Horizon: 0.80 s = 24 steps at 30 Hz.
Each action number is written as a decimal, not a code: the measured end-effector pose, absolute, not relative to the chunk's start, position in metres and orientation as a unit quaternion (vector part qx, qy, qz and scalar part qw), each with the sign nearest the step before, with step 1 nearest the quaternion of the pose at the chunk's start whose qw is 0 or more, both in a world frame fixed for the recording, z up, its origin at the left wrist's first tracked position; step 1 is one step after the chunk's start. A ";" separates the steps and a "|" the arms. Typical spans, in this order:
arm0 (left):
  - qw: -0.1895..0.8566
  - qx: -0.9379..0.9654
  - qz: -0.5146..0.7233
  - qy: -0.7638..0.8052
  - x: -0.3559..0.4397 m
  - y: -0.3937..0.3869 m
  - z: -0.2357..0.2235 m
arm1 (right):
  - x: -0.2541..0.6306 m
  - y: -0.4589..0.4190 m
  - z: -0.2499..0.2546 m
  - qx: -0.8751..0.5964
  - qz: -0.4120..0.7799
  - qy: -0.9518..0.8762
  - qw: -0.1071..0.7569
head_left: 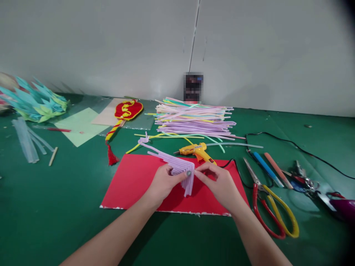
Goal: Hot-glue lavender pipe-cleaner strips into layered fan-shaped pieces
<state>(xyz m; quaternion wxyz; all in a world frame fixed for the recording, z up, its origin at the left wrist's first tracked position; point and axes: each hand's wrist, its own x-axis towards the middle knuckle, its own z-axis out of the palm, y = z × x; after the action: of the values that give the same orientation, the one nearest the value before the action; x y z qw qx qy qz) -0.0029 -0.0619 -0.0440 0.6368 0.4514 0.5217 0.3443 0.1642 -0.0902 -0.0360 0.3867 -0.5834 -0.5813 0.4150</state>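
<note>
A row of lavender pipe cleaners [179, 163], lying side by side and bent down at the right end, is held above a red sheet [135, 184]. My left hand [163, 181] grips this row, thumb on top and fingers beneath. At the bent corner, my right hand [217, 181] pinches thumb and forefinger together against the outermost pipe cleaner. One long pipe cleaner sticks out to the left and ends in a curled loop [143, 140]. Just behind the right hand lies a yellow glue gun [194, 149].
A pile of pastel pipe cleaners [194, 122] lies by the wall. Scissors [260, 188], blue and orange pens [267, 168] and a black cord [294, 142] are at right. A red tasselled fan [129, 110], green paper [83, 125] and blue paper-like leaves [39, 103] are at left.
</note>
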 end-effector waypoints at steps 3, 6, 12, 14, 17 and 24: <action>0.634 0.455 0.345 0.522 -0.003 -0.062 -0.044 | 0.165 -0.090 -0.036 -0.582 0.415 -0.583 0.386; 0.635 0.456 0.345 0.520 -0.003 -0.062 -0.044 | 0.165 -0.090 -0.036 -0.584 0.414 -0.583 0.385; 0.637 0.455 0.345 0.518 -0.003 -0.062 -0.043 | 0.164 -0.091 -0.035 -0.586 0.412 -0.584 0.383; 0.635 0.458 0.343 0.518 -0.003 -0.061 -0.044 | 0.164 -0.091 -0.035 -0.586 0.410 -0.584 0.384; 0.637 0.458 0.342 0.518 -0.003 -0.061 -0.043 | 0.165 -0.090 -0.036 -0.587 0.407 -0.584 0.385; 0.632 0.461 0.344 0.519 -0.003 -0.062 -0.043 | 0.165 -0.090 -0.037 -0.586 0.407 -0.587 0.383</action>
<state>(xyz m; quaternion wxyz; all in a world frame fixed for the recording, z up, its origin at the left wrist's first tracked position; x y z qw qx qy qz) -0.0025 -0.0619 -0.0435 0.6324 0.4607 0.5192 0.3438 0.1646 -0.0899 -0.0370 0.3826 -0.5865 -0.5865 0.4069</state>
